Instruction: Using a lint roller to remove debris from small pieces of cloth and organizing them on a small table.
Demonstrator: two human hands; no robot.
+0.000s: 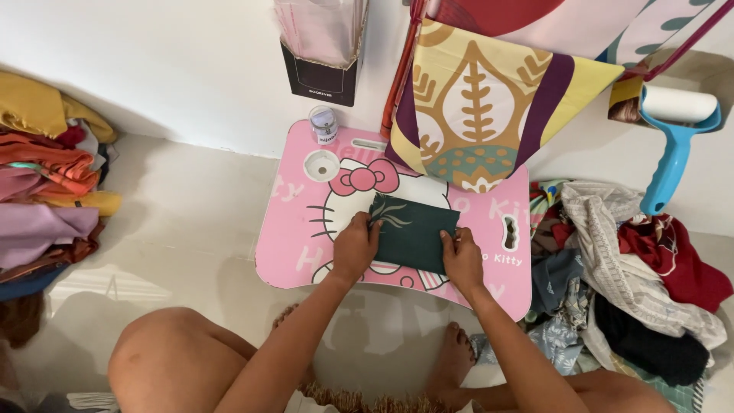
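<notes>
Person seated on the floor, knees wide, bent over a small pink lap table at centre frame. On it lies a dark green folded cloth with a pale leaf print near its upper left corner, folded to a rough rectangle.

Left hand rests on the cloth's left edge, fingers curled down and pinching or pressing the fabric at that edge; which of the two, cannot tell. Right hand sits on the lower right corner, palm down, fingers fairly flat, pressing more than gripping.

Cloth looks thin, light and soft, limp rather than stiff. It will likely slide a little on the smooth tabletop and lose its fold if lifted by one corner. Best held at both short edges, or pinned flat with the palms, as it is at present.

Around it: a small clear jar at the table's upper left, beside a round cup recess. A patterned yellow and purple fabric hangs over the table's upper right. A blue-handled lint roller hangs at upper right of frame. Heaped clothes at right; stacked folded cloths at left edge. A dark box of clear bags on the wall, top centre.

Hidden: how many layers the green cloth has, and its underside. Fingertips of both hands partly tucked from sight. Both piles are cut off by the frame.
</notes>
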